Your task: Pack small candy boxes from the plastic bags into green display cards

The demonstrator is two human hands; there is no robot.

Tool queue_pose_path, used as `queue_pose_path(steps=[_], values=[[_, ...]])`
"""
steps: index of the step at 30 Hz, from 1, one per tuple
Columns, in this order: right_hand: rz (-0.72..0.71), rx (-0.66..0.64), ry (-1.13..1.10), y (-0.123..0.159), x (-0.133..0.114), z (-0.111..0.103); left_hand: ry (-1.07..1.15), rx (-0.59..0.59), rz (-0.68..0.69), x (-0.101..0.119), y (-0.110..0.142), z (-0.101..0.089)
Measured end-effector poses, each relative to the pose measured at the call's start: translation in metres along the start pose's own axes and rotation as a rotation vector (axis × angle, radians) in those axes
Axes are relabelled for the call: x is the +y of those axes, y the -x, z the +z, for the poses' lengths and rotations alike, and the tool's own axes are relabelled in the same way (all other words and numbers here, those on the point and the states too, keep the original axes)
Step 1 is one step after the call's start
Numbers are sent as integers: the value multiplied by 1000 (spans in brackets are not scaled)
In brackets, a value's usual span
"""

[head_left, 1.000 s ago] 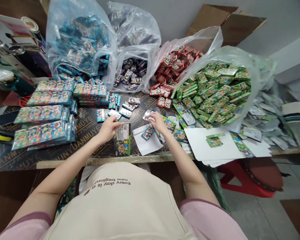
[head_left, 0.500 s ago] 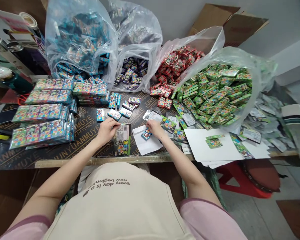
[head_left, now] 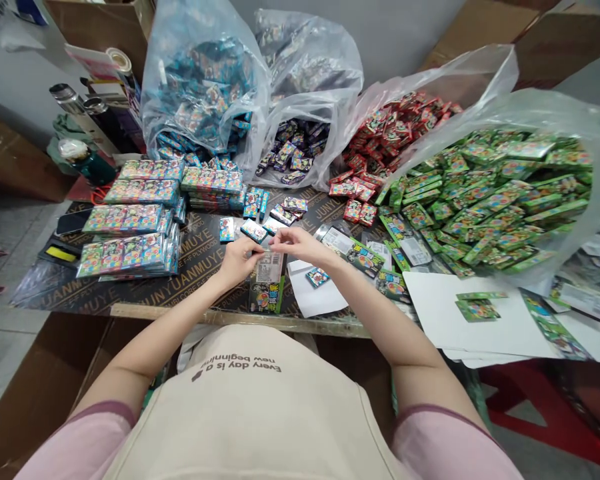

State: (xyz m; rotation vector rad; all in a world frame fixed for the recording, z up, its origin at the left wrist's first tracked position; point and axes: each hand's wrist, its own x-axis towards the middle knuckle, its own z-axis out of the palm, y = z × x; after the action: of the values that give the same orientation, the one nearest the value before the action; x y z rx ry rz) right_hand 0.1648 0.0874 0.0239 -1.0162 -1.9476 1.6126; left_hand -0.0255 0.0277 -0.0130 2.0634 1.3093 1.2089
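My left hand [head_left: 239, 261] pinches the top edge of a flat clear packet [head_left: 269, 297] with a green and black printed front and a pale label panel. The packet lies on the dark board at the table's front. Close beside it, over the packet's top, my right hand [head_left: 303, 245] has thumb and forefinger drawn together; what is between them is too small to make out. A small blue box [head_left: 317, 277] rests on a white sheet [head_left: 313, 303] below my right wrist. Beyond my hands lie a blue-and-white box [head_left: 254, 231] and several purple boxes [head_left: 283, 215].
Stacks of filled packets [head_left: 125, 253] stand at the left. Along the back are plastic bags of blue boxes [head_left: 205, 100], purple boxes [head_left: 295, 147], red boxes [head_left: 395, 133] and green boxes [head_left: 500, 193]. White cards [head_left: 445, 313] overhang the front edge at right.
My right hand has left the blue box on the white sheet and moved left to the packet's top, beside my left hand. The camera view has swung left.
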Motion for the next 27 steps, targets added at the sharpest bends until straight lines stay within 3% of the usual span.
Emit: queue_pose_path(steps=[3,13,18,22,25,27], values=[[40,-75,-12,-12,-1,6,-10,10,10,3,0,-1],[61,-71,-46,-17,6,3,-67,117,-18,9,1,10],[86,-14,-152,-18,15,10,-124,56,-63,9,4,14],[187,97,-344,-17,26,20,-173,-6,-4,14,6,15],[240,161,-263,-10,39,4,-234,-8,23,7,9,11],[183,296,-13,1,53,-22,-246,5,-29,-7,10,1]])
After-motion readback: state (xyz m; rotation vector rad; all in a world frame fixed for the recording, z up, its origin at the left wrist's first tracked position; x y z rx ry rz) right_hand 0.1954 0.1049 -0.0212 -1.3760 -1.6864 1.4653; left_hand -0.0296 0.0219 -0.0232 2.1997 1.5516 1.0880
